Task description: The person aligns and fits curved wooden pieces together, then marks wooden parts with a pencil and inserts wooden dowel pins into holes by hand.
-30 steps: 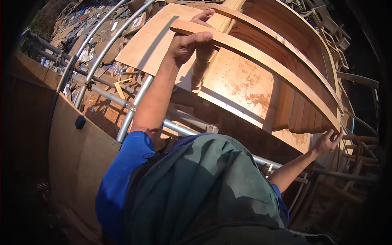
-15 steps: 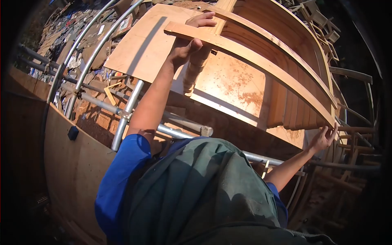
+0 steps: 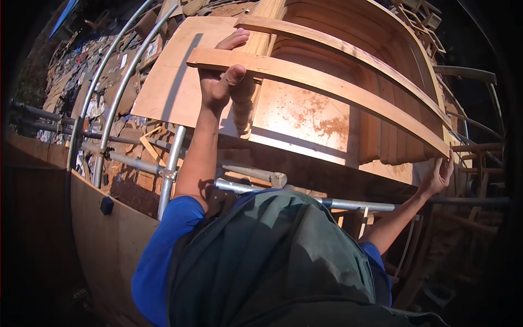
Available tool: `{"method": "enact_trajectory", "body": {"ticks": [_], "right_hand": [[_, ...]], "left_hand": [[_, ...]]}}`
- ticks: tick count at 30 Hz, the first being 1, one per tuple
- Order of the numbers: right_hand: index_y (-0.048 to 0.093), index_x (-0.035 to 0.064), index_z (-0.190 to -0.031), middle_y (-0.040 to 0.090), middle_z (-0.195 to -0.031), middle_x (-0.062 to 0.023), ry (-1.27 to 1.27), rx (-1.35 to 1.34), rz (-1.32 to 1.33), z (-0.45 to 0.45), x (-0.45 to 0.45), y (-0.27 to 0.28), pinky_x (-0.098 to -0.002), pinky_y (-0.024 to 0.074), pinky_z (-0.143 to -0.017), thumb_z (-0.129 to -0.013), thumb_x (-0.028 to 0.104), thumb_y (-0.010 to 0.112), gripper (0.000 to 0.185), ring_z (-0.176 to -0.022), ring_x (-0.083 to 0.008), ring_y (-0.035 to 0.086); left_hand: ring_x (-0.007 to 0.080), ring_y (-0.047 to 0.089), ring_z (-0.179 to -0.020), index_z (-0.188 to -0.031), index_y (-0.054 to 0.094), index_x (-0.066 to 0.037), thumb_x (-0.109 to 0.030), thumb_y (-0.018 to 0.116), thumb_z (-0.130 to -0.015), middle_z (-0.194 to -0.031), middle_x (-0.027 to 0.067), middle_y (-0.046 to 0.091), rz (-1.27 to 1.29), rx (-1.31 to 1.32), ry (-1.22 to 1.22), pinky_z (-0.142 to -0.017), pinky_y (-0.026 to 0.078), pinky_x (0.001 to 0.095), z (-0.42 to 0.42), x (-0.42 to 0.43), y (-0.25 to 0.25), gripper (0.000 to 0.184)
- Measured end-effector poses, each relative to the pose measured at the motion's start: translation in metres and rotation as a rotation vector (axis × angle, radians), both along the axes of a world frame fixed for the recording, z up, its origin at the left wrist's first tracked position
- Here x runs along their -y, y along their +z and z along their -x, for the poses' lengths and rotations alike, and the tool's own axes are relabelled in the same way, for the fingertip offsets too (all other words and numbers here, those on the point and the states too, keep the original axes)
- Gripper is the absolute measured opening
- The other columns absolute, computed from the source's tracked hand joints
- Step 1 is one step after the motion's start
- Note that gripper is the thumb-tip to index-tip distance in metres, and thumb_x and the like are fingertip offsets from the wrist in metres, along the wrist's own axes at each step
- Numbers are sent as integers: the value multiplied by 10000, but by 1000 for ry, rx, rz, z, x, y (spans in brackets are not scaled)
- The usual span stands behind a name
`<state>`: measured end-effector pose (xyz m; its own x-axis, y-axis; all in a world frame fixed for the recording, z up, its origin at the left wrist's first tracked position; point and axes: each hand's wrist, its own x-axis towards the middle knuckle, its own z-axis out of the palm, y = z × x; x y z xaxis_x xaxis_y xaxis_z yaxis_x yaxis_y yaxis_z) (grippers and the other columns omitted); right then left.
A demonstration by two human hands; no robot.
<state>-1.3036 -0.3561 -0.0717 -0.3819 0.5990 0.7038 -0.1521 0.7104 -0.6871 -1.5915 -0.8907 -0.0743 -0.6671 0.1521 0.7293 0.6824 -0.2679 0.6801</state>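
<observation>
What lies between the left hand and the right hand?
In the head view, a curved wooden strip spans from the left hand to the right hand; a stained board shows below it.

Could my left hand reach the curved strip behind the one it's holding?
Probably yes: the fingertips of the left hand lie near the end of the far strip, with nothing seen between, though it may have to release the near strip first.

The curved slat [image 3: 321,83] is pale wood, smooth and matt, with visible grain. The board [image 3: 305,111] below is wood, glossy where sunlit, with rough-looking brown specks. The pipe [image 3: 359,205] is shiny grey metal; the apron [image 3: 278,245], matt, creased green cloth.
</observation>
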Motion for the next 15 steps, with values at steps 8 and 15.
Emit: {"method": "enact_trajectory", "body": {"ticks": [8,15], "right_hand": [[384,141,-1592,264,-1671,-147,-59,553,-463,-18,14,92,-520,297,-1226,-697,432,905,1076,-1519,-343,306],[333,131,-1607,271,-1664,-196,264,840,-930,66,119,149,-574,264,-1239,-526,739,860,1348,-1526,-435,264]], "left_hand": [[386,218,-1544,-1625,82,7,-731,881,-583,-1659,274,199,-133,212,-276,-1280,157,491,16,-4,-4,1506],[361,153,-1563,-1609,47,37,-809,760,-651,-1661,306,121,-269,-177,502,-1287,27,508,-20,31,53,1464]]}}
